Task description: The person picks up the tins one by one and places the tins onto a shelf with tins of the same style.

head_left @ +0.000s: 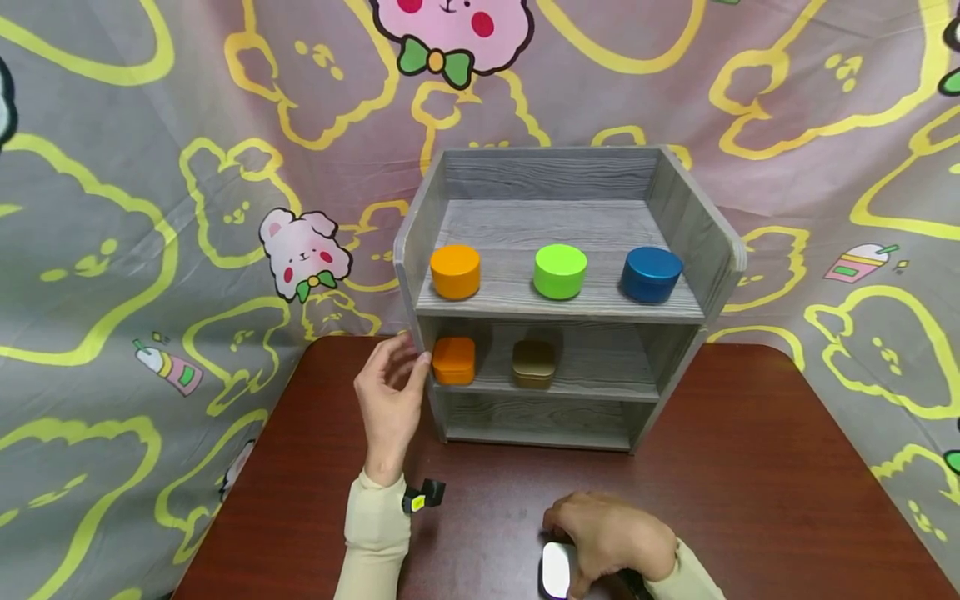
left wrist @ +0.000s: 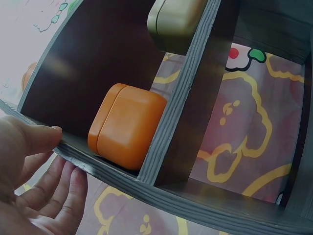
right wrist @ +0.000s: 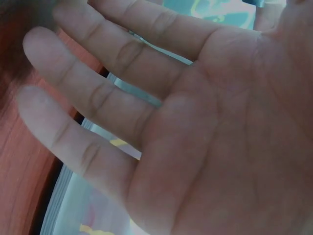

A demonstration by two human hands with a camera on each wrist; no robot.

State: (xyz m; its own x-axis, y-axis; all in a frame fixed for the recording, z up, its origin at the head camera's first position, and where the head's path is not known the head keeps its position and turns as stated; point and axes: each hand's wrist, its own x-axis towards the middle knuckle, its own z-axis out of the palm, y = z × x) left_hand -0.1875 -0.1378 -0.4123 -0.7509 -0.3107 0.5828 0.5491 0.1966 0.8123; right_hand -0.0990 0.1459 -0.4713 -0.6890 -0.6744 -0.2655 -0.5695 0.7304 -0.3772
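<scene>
A grey wood-grain shelf [head_left: 536,312] stands on the table. My left hand [head_left: 392,400] holds its left side panel, thumb at the edge and fingers along the outside; the left wrist view shows this grip closely. Just inside, beside the thumb, sits an orange square tin [left wrist: 129,127]. A gold square tin [head_left: 534,364] stands farther along that middle shelf. Low in the head view, my right hand [head_left: 611,537] is at a rounded-square thing with a white-looking top [head_left: 557,571], partly covered by it. In the right wrist view its fingers [right wrist: 93,100] are spread and the palm bare.
Three round tins stand on the upper shelf: orange [head_left: 455,272], green [head_left: 560,272] and blue [head_left: 651,275]. The brown table [head_left: 757,467] extends on both sides of the shelf. A patterned cloth [head_left: 112,292] hangs behind and beside it.
</scene>
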